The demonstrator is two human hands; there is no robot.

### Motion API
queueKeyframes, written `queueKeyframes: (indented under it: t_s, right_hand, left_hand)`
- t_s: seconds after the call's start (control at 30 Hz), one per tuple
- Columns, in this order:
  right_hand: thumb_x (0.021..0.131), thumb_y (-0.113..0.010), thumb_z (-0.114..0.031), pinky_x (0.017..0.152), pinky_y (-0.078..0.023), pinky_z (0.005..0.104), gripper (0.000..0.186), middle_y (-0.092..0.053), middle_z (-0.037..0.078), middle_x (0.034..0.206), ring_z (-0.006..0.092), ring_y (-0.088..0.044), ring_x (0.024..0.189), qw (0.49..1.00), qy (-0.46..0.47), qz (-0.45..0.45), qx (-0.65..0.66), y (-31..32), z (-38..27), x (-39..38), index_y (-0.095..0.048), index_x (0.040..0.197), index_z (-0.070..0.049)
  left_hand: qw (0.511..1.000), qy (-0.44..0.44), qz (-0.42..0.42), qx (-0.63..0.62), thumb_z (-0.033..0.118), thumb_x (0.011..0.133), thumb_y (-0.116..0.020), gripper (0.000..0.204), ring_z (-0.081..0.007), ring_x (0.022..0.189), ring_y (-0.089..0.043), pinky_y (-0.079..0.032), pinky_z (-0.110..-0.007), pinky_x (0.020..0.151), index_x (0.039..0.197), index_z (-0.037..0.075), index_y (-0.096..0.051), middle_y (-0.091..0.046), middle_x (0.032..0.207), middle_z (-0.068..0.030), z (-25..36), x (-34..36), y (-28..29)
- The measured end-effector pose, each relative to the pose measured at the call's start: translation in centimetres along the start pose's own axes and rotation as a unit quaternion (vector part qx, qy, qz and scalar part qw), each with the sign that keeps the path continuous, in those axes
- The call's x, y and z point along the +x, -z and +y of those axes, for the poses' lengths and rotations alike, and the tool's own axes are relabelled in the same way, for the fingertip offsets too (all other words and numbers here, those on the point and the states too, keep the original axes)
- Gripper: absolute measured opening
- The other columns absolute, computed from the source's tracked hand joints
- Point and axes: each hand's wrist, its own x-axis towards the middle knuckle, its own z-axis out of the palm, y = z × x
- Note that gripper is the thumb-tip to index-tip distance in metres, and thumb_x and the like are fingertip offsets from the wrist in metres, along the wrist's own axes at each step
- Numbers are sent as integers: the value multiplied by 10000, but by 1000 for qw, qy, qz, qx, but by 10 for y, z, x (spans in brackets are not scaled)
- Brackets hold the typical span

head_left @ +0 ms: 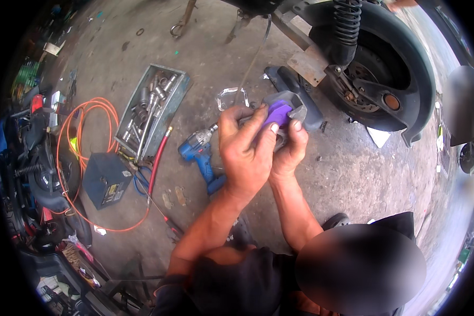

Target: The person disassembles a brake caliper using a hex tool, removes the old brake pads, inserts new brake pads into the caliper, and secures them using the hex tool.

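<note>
My left hand (245, 150) and my right hand (288, 154) are raised close together over the floor. Between them is a hollow grey part with angled walls (298, 108), and a flat purple piece (279, 114) sits in its opening. The left thumb and fingers pinch the purple piece at its near side. Curled fingers and thumb of the right hand support the grey part from below and the right. Part of both pieces is hidden behind my fingers. A blue cordless impact wrench (197, 158) lies just left of my left forearm.
A metal tray of sockets and ratchets (181, 87), a dark box (106, 181) and an orange hose (61, 158) lie to the left. A scooter's rear wheel (374, 79) stands at upper right. A dark-capped person (397, 224) is at lower right.
</note>
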Motion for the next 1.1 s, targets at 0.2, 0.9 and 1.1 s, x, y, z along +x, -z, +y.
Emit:
queueKeyframes:
  t_s: [0.2,0.9,1.1]
  right_hand:
    - [727,-634,-265,811,-456,323,506,-554,79,1007,183,-544,922,998,-23,-13,-54,5,-4,4,-482,1154,-38]
    - [838,-572,-580,860,-486,360,645,-601,90,1076,218,-586,974,1000,28,-5,8,22,-6,10,-535,1163,-24]
    - [883,-381,-684,890,-472,350,739,-605,94,1089,223,-578,988,999,16,47,-2,34,-7,12,-538,1175,-24]
  left_hand:
    - [998,20,-58,-7,-4,805,-648,293,-233,944,-536,-460,-306,793,1097,-25,-656,-516,1047,-137,0,4,5]
    - [987,-82,-133,38,60,720,-705,363,-368,976,-564,-486,-412,799,1082,57,-677,-541,1127,-218,1,5,12]
    - [976,-132,-143,93,-20,714,-663,408,-327,959,-551,-469,-385,791,1109,79,-678,-530,1123,-182,-5,-5,5]
